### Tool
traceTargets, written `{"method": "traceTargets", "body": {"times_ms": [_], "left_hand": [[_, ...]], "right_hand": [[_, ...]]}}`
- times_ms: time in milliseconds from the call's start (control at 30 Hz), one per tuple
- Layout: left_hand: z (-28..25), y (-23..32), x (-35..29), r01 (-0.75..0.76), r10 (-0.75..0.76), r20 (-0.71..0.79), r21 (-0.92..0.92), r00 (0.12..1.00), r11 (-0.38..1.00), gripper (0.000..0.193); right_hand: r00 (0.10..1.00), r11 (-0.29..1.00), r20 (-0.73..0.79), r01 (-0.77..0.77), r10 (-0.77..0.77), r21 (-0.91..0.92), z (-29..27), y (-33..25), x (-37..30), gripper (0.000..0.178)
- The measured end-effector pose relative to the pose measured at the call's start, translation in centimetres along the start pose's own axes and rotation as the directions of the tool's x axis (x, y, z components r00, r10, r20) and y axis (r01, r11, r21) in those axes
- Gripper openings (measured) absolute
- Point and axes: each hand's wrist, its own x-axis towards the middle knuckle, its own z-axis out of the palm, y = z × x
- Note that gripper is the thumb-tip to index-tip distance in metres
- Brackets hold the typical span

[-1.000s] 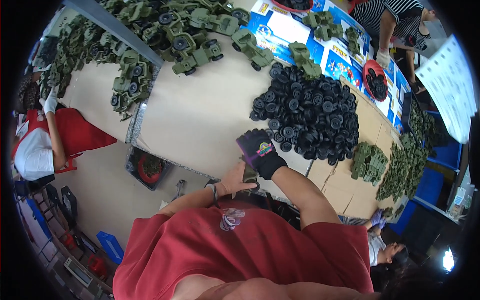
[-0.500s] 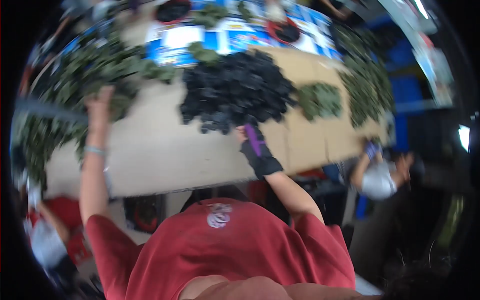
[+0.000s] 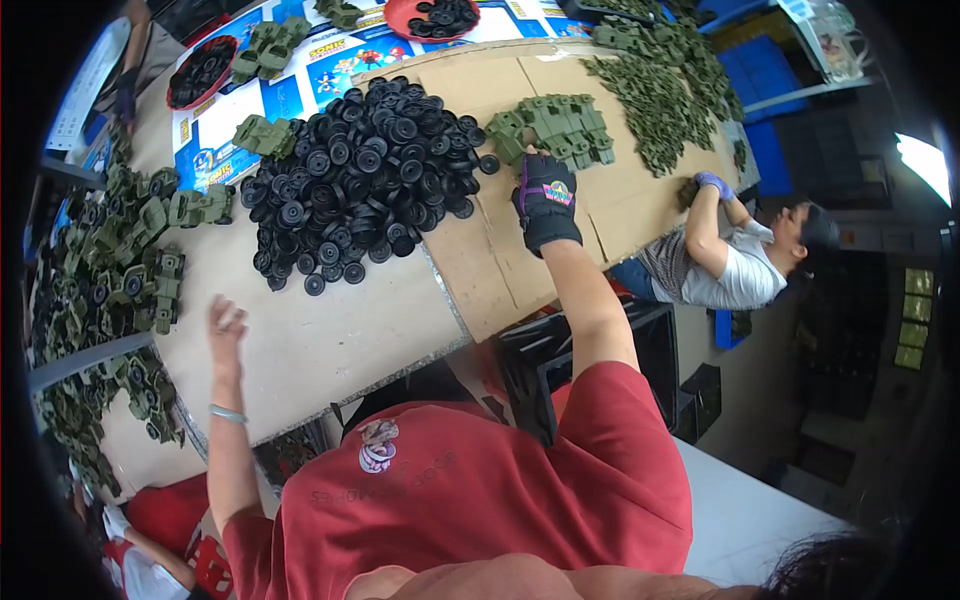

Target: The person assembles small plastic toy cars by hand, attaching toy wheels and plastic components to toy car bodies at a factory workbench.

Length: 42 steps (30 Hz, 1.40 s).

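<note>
My left hand [image 3: 226, 328], bare with a light bracelet at the wrist, hovers over the beige tabletop with loosely bent fingers apart and nothing in them. To its left lie green toy vehicles [image 3: 165, 285], some with black wheels on. My right hand [image 3: 545, 198], in a black and purple fingerless glove, reaches the near edge of a cluster of green toy vehicle bodies [image 3: 575, 130]. Its fingertips are mostly hidden, so their grip does not show. Between my hands, slightly farther off, spreads a large heap of black toy wheels [image 3: 365, 170].
Red bowls of black parts [image 3: 440, 20] [image 3: 203, 72] stand at the far side. Small green parts [image 3: 655, 110] are heaped at the far right. A co-worker in a white top [image 3: 735, 265] works at the right edge. A black crate [image 3: 620, 345] sits below the table edge.
My view has swung to the right. My right hand has gone from the wheel heap to the green vehicle bodies. My left hand has drawn back from the green pile on the left.
</note>
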Motion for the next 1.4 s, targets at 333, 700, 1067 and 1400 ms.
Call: {"method": "traceTargets", "body": {"times_ms": [333,700,1067,1400], "left_hand": [[17.8,0.9,-11.3,-0.166,-0.016,0.416,0.399,0.909,0.902,0.052],[30.0,4.6,-11.3,-0.413,0.051,0.743,0.313,0.667,0.855,0.045],[30.2,3.0,-9.8,-0.264,-0.072,0.689,0.369,0.721,0.891,0.041],[32.3,4.0,-10.9,-0.252,0.110,0.545,0.193,0.831,0.948,0.103]], "right_hand": [[0.990,0.992,0.113,0.091,-0.081,-0.089,0.7,-0.4,5.2,0.069],[0.974,0.939,0.016,0.211,-0.224,0.271,0.6,1.5,-0.1,0.030],[0.963,0.978,0.172,0.205,-0.209,0.041,-0.8,1.7,-3.1,0.028],[0.664,0.227,0.618,-0.582,-0.422,0.781,-4.2,-8.5,-13.3,0.021]]}}
